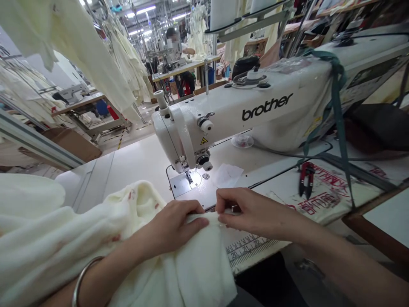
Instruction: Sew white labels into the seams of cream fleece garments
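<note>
Cream-coloured fabric [204,260] with a few reddish marks spreads over the left of the table and drapes down over its front edge. My left hand [174,224] pinches the upper edge of the cloth between thumb and fingers. Close beside it, my right hand [238,211] grips the corner of that same edge, thumb against bent fingers. Both hands are just in front of the white sewing machine [223,115], whose lit presser foot [189,177] stands behind them with no cloth under it. Part of the fabric's edge is hidden by my fingers.
A printed ruler [249,249] runs along the table's front edge. Red-handled thread snips [306,179] lie at right. A small white scrap [228,175] and a clear bobbin case or disc [242,140] rest by the machine. Garments [92,55] hang at left; a co-worker [179,51] sits beyond.
</note>
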A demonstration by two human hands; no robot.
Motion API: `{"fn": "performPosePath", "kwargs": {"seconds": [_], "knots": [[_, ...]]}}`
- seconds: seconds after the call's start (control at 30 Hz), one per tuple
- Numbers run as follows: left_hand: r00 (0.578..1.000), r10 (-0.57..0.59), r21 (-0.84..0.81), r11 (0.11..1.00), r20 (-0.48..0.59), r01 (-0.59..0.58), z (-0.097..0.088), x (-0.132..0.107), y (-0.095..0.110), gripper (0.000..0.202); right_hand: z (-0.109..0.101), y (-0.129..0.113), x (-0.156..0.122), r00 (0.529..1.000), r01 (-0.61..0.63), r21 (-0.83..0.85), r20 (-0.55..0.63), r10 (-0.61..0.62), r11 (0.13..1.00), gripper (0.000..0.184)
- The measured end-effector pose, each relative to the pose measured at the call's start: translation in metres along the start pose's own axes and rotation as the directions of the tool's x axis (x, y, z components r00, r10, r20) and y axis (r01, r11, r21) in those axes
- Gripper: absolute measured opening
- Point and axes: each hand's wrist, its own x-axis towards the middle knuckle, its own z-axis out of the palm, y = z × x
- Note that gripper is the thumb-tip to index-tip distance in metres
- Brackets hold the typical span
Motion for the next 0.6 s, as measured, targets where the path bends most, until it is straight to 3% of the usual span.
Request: {"fn": "performPosePath", "kwargs": {"seconds": [0.1, 0.2, 0.37, 0.43, 0.6], "knots": [[0.998, -0.032, -0.018, 0.999, -0.053, 0.031, 0.003, 0.000, 0.004, 0.020, -0.001, 0.002, 0.000, 0.999, -0.002, 0.080, 0.047, -0.001, 0.997, 0.017], [0.995, -0.063, -0.043, 0.997, -0.076, 0.059, 0.003, 0.003, 0.003, 0.021, -0.002, 0.006, 0.007, 0.992, -0.053, 0.124, 0.124, 0.037, 0.991, 0.011], [0.978, -0.192, -0.210, 0.963, -0.078, 0.172, -0.007, 0.025, -0.010, 0.023, -0.010, 0.006, 0.042, 0.990, -0.101, 0.077, 0.105, 0.093, 0.992, 0.008], [0.958, -0.262, -0.188, 0.953, -0.118, 0.238, -0.012, 0.035, -0.015, 0.020, -0.013, 0.003, 0.060, 0.989, -0.124, 0.007, 0.079, 0.123, 0.992, 0.008], [0.896, -0.377, -0.128, 0.926, -0.235, 0.356, -0.017, 0.050, -0.021, 0.022, -0.014, 0.001, 0.086, 0.978, -0.187, -0.116, -0.118, 0.173, 0.975, 0.011]]}}
